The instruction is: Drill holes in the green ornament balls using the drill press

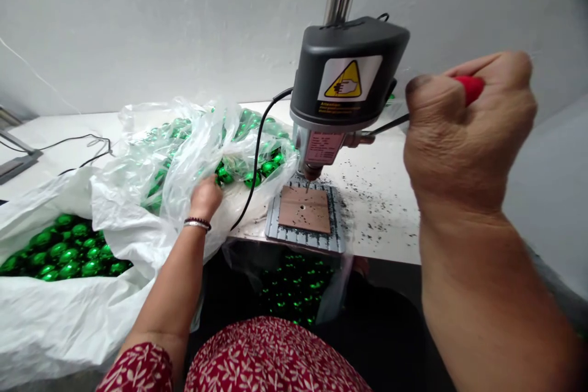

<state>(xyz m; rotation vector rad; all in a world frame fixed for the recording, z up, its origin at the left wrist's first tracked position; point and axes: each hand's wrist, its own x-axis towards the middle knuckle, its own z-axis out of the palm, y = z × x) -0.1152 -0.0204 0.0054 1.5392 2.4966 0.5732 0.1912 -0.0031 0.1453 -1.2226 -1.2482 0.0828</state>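
Observation:
My right hand (468, 135) is raised at the right, its fingers wrapped round the red-tipped lever (473, 89) of a small bench drill press (351, 73). At the bag's opening, my left hand (206, 196) has its fingers closed at a shiny green ball (224, 173); the fingertips are partly hidden. Other green balls lie around it in the clear plastic bag (188, 147). Below the drill's chuck, a square brown board (304, 208) with a small hole rests on the grey slotted base (273, 226). No ball sits on the board.
A white sack (133, 233) full of green balls stands at the left. More balls fill a clear bag (298, 288) below the table edge. Dark shavings litter the white table (390, 196) right of the base. A black cable (257, 165) hangs beside the drill.

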